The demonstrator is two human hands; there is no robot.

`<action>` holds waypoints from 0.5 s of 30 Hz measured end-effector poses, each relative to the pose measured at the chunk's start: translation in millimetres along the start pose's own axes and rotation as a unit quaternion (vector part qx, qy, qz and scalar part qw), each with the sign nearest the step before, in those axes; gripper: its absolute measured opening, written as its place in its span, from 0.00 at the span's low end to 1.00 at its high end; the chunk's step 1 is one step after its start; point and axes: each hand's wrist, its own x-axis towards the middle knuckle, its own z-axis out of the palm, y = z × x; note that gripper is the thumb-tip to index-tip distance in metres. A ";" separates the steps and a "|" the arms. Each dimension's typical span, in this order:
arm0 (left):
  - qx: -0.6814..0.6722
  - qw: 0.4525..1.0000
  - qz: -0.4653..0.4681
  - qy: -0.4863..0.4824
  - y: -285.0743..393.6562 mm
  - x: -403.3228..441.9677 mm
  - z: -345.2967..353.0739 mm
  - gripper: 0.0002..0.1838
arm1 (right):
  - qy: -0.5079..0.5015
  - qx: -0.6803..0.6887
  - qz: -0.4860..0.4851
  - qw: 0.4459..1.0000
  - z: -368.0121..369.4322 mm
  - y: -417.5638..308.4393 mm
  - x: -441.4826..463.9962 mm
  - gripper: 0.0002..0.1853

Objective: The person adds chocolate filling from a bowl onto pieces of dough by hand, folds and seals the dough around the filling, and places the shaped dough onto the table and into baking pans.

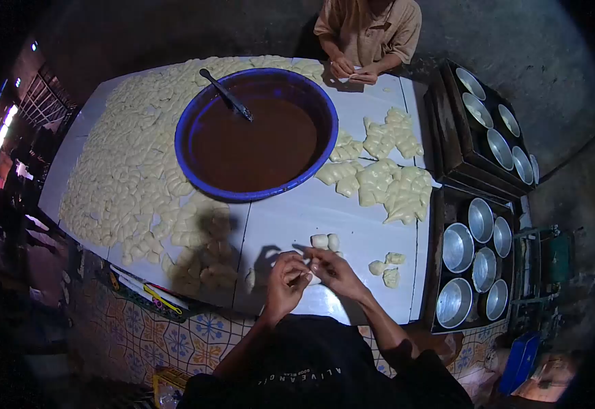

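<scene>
My left hand [286, 285], fingers curled toward the thumb, and my right hand [336, 274], fingers bent inward, stand close together above the smooth white tabletop [284, 221]; a small white lump of dough [316, 280] shows between them. From my remote view I cannot tell whether either hand's fingers clamp it. Just beyond lie short white cylindrical dough pieces [320, 241]; farther off, a round blue plastic basin [180, 146] holds brown liquid [260, 153].
</scene>
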 end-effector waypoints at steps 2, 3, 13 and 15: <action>-0.104 0.994 -0.006 -0.018 22.2 -5.5 3.2 0.29 | -0.209 0.161 0.157 0.952 -11.4 -6.5 6.4 0.30; -0.210 0.977 -0.013 -0.036 31.6 -7.8 5.5 0.33 | -0.278 0.191 0.161 0.928 -14.2 -10.7 8.0 0.32; -0.024 0.975 -0.112 0.188 -46.3 41.9 -15.4 0.18 | -0.167 -0.376 -0.146 0.900 -22.7 19.9 59.2 0.38; -0.024 0.977 -0.149 0.149 -43.8 39.9 -3.9 0.21 | -0.045 -0.323 -0.170 0.930 -35.2 -3.9 43.2 0.35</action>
